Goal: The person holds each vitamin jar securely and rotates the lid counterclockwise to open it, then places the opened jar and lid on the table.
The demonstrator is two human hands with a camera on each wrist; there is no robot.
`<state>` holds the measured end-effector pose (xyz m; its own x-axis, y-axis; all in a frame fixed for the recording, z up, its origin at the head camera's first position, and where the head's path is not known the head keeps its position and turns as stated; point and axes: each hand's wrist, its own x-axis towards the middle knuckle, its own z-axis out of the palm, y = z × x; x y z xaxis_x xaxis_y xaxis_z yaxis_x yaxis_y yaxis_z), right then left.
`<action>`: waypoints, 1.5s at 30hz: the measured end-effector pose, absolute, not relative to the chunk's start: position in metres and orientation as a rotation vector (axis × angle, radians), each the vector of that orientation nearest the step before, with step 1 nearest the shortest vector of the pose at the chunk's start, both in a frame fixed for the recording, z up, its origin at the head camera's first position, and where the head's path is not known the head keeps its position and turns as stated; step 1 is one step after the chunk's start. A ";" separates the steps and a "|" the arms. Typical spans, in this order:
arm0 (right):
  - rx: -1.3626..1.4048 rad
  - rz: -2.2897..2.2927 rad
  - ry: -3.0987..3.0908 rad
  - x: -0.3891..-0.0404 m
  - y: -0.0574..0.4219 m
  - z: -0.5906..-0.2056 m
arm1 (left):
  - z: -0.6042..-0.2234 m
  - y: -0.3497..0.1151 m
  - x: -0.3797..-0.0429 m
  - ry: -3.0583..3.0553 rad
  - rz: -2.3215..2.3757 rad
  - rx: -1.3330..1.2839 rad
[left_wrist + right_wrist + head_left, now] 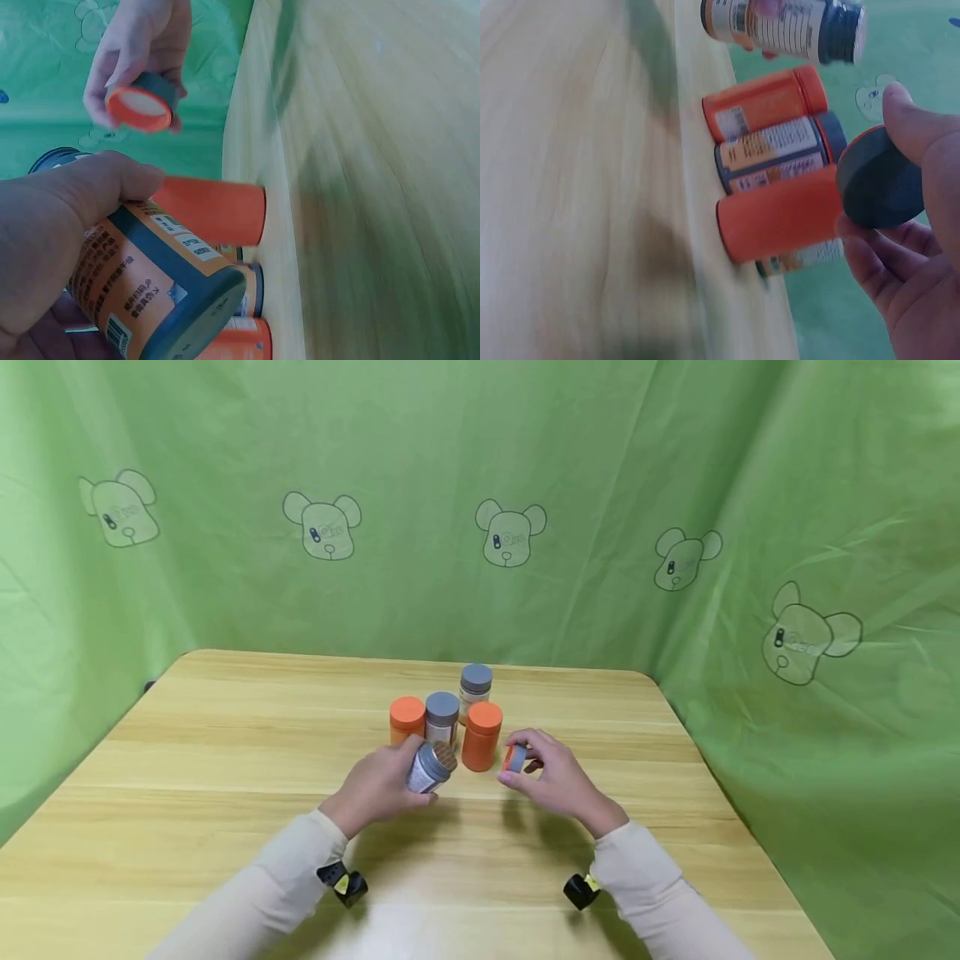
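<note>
My left hand [380, 785] grips a grey bottle [429, 768] with a printed label, tilted to the right above the table. Its lid is off, and a patterned, brownish top shows at the mouth. In the left wrist view the same bottle [161, 285] shows its orange label and dark base. Thumb and fingers of my right hand [551, 772] pinch a grey lid [517, 758] with an orange inner rim, held apart from the bottle. The right wrist view shows the lid's dark outer face [881, 180]. The lid's inside [141, 109] looks whitish in the left wrist view.
Just beyond my hands stand a right orange bottle [481, 739], a left orange bottle [407, 718], a grey-lidded bottle [442, 714] between them and another grey-lidded bottle [476, 681] behind. All rest on the wooden table [225, 760]. A green curtain [420, 602] hangs behind.
</note>
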<state>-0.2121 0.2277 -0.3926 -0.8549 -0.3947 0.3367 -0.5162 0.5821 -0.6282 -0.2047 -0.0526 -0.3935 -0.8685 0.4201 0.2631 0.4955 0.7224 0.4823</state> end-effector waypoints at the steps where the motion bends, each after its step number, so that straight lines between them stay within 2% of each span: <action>1: 0.752 1.117 -2.652 -0.213 0.230 -0.394 | -0.395 -0.055 -0.206 -2.786 -0.842 -0.733; 26: 0.412 0.945 -2.788 -0.226 0.286 -0.417 | -0.407 -0.112 -0.224 -2.822 -0.978 -0.384; 45: 0.346 0.875 -2.818 -0.225 0.319 -0.434 | -0.417 -0.142 -0.232 -2.815 -0.996 -0.239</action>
<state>-0.2250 0.3190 -0.4341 -0.9586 -0.1695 0.2289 -0.2693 0.8009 -0.5349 -0.2321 -0.1421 -0.4173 -0.9767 0.1011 0.1893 0.1977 0.7674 0.6099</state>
